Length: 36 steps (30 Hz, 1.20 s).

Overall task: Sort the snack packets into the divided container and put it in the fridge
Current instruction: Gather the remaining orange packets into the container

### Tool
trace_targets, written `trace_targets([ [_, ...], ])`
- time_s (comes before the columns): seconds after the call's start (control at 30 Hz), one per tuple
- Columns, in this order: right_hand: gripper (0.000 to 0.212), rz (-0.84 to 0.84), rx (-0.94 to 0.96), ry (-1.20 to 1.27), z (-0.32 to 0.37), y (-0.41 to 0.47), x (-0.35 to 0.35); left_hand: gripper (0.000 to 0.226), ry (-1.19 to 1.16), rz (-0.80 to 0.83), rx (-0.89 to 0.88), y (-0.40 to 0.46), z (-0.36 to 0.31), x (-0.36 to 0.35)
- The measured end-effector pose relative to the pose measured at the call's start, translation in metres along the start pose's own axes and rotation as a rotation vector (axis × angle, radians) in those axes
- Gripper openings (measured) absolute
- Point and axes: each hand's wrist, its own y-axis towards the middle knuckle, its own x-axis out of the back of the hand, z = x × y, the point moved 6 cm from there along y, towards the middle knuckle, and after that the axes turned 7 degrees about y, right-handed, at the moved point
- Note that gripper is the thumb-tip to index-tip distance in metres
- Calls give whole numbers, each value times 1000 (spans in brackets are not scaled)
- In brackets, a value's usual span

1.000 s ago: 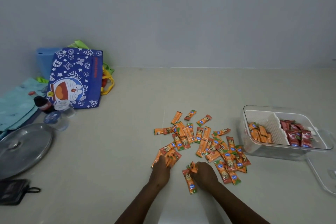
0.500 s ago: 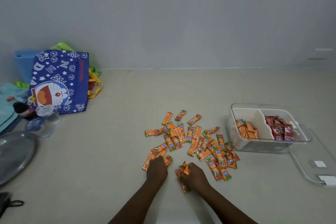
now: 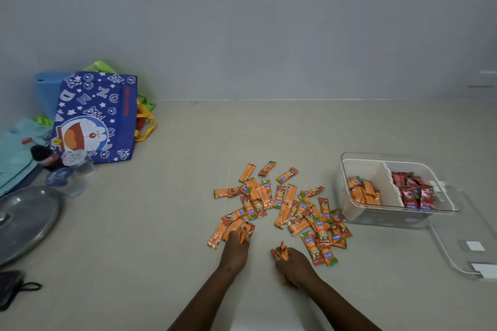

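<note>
Right hand (image 3: 294,266) grips a few orange packets (image 3: 279,251); left hand (image 3: 234,248) pinches others. Far right, the divided container (image 3: 347,169) holds orange packets left, red packets (image 3: 412,191) right.

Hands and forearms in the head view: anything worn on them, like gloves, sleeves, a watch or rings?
Nothing worn that shows. The left hand and right hand are bare, with no gloves. Both forearms are bare up to the bottom edge of the picture: no sleeve cuff, watch or band in view. Rings cannot be ruled out, since the fingers are too small and partly hidden.
</note>
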Motion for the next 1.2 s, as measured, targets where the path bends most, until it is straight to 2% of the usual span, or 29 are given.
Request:
trace_targets([
  [0.07,9,-32,-50,139,-6,-10,24,28,-5,28,13,-3,-13,-12],
  [0.17,38,-69,-122,352,-16,-25,63,29,-4,67,-12,-11,-43,-33],
  [0.27,50,-145,-75,569,-19,-32,105,26,-110,133,-49,-19,-87,-56],
  [0.3,46,-167,-52,643,-16,-37,120,28,-156,164,-61,-22,-103,-63],
  [0.4,16,-211,29,806,-5,-45,168,48,-252,222,-97,-25,-147,-82],
  [0.5,11,-298,60,883,5,-41,219,34,-304,235,-135,-31,-186,-93],
  [0.57,6,-340,71,892,9,-31,246,36,-305,240,-140,-39,-203,-100],
  [0.67,14,-349,78,841,23,-2,268,43,-300,249,-114,-42,-195,-106],
  [0.73,13,-299,66,783,30,22,298,44,-285,192,-110,-44,-209,-117],
  [0.83,21,-219,17,525,39,54,297,35,-306,162,-102,-43,-208,-113],
  [0.93,36,-100,-68,259,14,85,286,35,-307,111,-90,-46,-216,-114],
  [1.0,46,-85,-76,193,0,98,282,35,-313,66,-95,-43,-219,-113],
  [1.03,46,-65,-78,217,-3,100,281,36,-304,57,-98,-44,-225,-112],
  [1.07,36,-70,-69,270,-4,101,282,36,-290,45,-105,-44,-229,-113],
  [1.1,17,-77,-62,292,-1,95,286,34,-284,30,-117,-43,-235,-113],
  [1.13,8,-103,-43,302,1,92,291,26,-272,22,-134,-43,-243,-114],
  [1.2,23,-130,18,279,7,78,303,11,-216,5,-177,-37,-264,-119],
])
